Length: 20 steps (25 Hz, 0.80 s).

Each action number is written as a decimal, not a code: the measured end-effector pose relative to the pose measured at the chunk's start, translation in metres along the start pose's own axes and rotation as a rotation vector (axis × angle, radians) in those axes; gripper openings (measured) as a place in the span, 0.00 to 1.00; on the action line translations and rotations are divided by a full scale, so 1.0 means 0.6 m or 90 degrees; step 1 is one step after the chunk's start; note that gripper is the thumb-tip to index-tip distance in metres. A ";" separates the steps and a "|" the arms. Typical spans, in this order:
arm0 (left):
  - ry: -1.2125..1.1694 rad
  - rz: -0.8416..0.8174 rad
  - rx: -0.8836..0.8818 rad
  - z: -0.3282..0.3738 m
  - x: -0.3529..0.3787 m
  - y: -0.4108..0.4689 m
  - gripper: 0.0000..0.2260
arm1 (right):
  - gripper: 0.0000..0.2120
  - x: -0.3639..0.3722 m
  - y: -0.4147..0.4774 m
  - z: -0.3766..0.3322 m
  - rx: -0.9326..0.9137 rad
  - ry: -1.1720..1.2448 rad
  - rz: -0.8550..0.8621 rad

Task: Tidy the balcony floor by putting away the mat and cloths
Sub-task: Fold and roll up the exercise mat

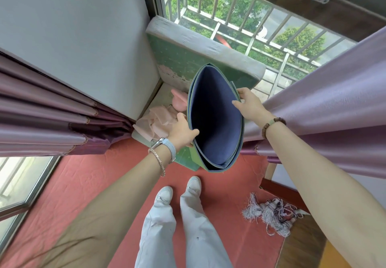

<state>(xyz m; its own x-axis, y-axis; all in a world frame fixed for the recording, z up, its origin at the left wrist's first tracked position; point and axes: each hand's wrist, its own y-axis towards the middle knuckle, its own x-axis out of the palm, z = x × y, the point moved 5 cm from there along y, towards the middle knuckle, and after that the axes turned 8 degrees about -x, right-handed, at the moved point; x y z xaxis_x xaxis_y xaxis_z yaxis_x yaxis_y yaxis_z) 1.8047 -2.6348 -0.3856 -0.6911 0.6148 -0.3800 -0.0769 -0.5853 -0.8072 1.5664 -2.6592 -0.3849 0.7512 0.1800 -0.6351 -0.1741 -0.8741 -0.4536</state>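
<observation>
A loosely rolled mat (215,119), blue inside and green outside, stands upright in front of me, its open end facing up. My left hand (182,131) grips its left rim, thumb inside the roll. My right hand (248,102) grips the right rim, thumb inside as well. Behind the left hand, pale pink cloths (155,122) lie crumpled in the corner by the wall, with a pink object (179,100) beside them. A red cloth (87,186) covers the floor under my feet.
A green foam cushion with a grey edge (200,44) leans against the barred window behind the mat. Purple curtains hang at left (41,117) and right (334,100). A tangle of grey tassel cord (269,212) lies on the floor at the right.
</observation>
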 end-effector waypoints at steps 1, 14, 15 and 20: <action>-0.009 0.004 -0.011 0.001 0.001 0.004 0.17 | 0.24 0.001 0.003 -0.001 0.004 0.000 0.000; -0.169 0.019 -0.018 -0.011 -0.042 0.028 0.28 | 0.40 0.007 -0.029 0.010 0.136 0.097 0.012; -0.183 0.025 -0.019 -0.014 -0.043 0.029 0.27 | 0.38 0.003 -0.035 0.010 0.150 0.109 0.031; -0.245 0.056 -0.020 -0.029 -0.049 0.020 0.23 | 0.36 -0.013 -0.071 -0.005 0.149 0.125 0.067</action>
<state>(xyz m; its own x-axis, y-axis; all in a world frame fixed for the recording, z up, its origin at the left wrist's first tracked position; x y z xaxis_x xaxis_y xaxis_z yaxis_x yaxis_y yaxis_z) 1.8366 -2.6504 -0.3921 -0.9131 0.3169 -0.2565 0.0124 -0.6072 -0.7944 1.5701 -2.6249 -0.3589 0.8259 -0.0164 -0.5636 -0.3818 -0.7518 -0.5376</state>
